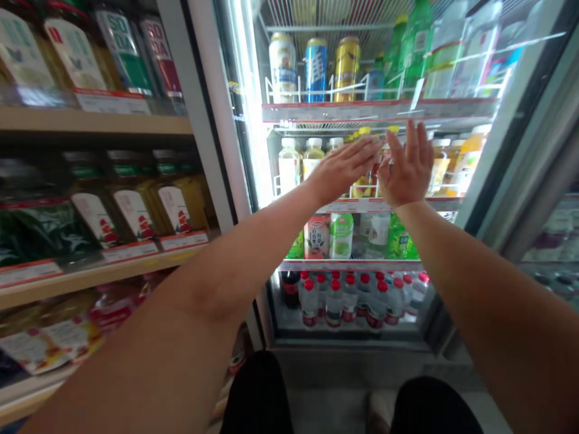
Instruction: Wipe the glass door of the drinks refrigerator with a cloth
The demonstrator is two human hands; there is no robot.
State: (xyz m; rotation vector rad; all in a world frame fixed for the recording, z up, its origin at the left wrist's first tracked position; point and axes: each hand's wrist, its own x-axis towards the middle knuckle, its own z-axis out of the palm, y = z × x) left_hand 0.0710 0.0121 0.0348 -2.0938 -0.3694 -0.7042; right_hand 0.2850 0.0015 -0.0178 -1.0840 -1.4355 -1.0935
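Observation:
Both my arms reach forward into the view, in front of a lit drinks fridge. My left hand (350, 161) is stretched out flat, its fingers pointing right. Beside it my right hand (407, 172) is raised with its fingers up and apart. Neither hand shows anything held. The fingertips of the left come close to the right thumb; whether they touch, I cannot tell. Behind the hands, a shelf holds white-capped bottles (289, 161) and an orange juice bottle (468, 160), and the hands hide part of that row.
Cans, including a blue can (315, 69), and green bottles (417, 45) stand on the upper shelf. Lower down are cartons, among them a pink carton (316, 236), and red-capped water bottles (335, 304). Shelves (104, 122) of bottles and packages run along the left. My knees show below.

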